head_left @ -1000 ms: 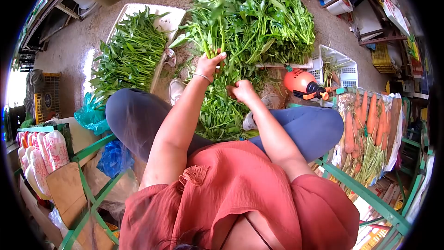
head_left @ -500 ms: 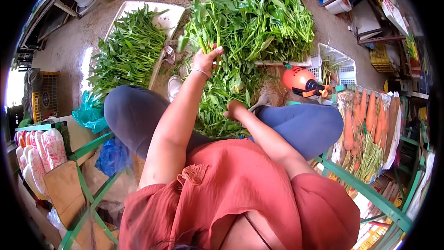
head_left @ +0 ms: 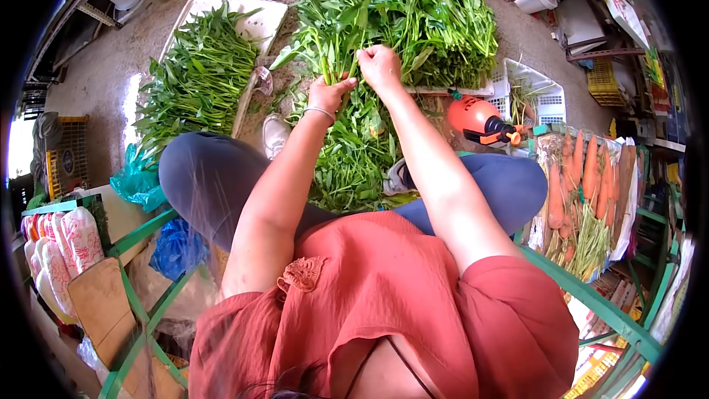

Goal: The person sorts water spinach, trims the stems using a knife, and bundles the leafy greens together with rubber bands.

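Note:
My left hand is closed around the lower stems of a small bunch of leafy greens, whose leaves point away from me. Just right of it, my right hand is closed, its fingertips pinched at a stem of the same bunch. Behind both hands lies a large pile of greens. Loose leaves and stems cover the ground between my feet. At the left, more greens lie with their stems to the right on a white tray.
An orange spray bottle stands right of the pile, beside a white crate. Carrots lie at the right by a green metal frame. Blue and teal plastic bags are at the left.
My right hand has moved from the loose leaves near my feet up to the bunch beside my left hand. My left hand has kept its hold on the stems.

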`<move>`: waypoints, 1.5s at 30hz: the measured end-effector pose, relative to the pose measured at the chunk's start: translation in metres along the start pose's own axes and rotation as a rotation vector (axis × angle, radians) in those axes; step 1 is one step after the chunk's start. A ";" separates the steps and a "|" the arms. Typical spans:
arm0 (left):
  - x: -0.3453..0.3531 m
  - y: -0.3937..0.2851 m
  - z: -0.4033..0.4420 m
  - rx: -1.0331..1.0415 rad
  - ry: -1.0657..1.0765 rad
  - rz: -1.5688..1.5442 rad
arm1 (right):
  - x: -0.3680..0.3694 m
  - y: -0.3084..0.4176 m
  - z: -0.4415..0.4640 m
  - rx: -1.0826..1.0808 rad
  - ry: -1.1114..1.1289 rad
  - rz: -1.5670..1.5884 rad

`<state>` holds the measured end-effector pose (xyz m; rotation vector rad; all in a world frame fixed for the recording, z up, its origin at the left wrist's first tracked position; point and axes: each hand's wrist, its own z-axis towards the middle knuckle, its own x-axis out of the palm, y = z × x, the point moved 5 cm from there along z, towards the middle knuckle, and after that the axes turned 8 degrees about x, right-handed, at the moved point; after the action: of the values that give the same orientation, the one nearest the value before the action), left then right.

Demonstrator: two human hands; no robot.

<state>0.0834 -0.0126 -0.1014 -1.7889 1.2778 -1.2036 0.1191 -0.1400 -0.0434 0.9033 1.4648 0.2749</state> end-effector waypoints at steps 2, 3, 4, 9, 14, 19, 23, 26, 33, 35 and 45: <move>0.000 -0.003 0.001 -0.101 -0.045 -0.192 | 0.029 -0.046 -0.026 0.217 0.253 -0.010; -0.001 -0.004 0.001 -0.082 -0.035 -0.138 | 0.023 -0.038 -0.031 0.241 0.269 -0.014; -0.004 -0.005 0.007 -0.068 -0.048 -0.148 | 0.039 -0.060 -0.036 0.151 0.285 -0.156; -0.007 -0.007 0.023 -0.008 0.000 -0.170 | 0.057 -0.104 -0.047 0.651 0.469 0.373; -0.007 0.001 0.030 -0.005 -0.033 -0.267 | 0.074 -0.090 -0.017 0.992 0.339 1.096; -0.011 -0.004 0.032 -0.030 -0.104 -0.250 | 0.088 -0.096 -0.014 1.051 0.323 1.346; 0.004 -0.009 0.030 -0.030 -0.014 -0.143 | 0.064 -0.075 -0.042 0.644 0.399 1.208; 0.018 -0.005 0.029 -0.009 0.064 -0.082 | 0.047 -0.068 -0.050 0.422 0.328 0.945; 0.021 0.005 0.030 -0.042 0.128 -0.036 | 0.031 -0.073 -0.043 0.282 0.400 0.706; 0.020 0.005 0.029 -0.048 0.136 -0.054 | 0.018 -0.063 -0.042 0.496 0.480 0.735; 0.022 0.003 0.019 -0.054 0.080 0.025 | 0.026 -0.048 -0.002 0.526 0.161 0.860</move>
<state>0.1024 -0.0350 -0.1048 -1.7734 1.3859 -1.2493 0.1041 -0.1532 -0.0944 1.9659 1.2305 0.6142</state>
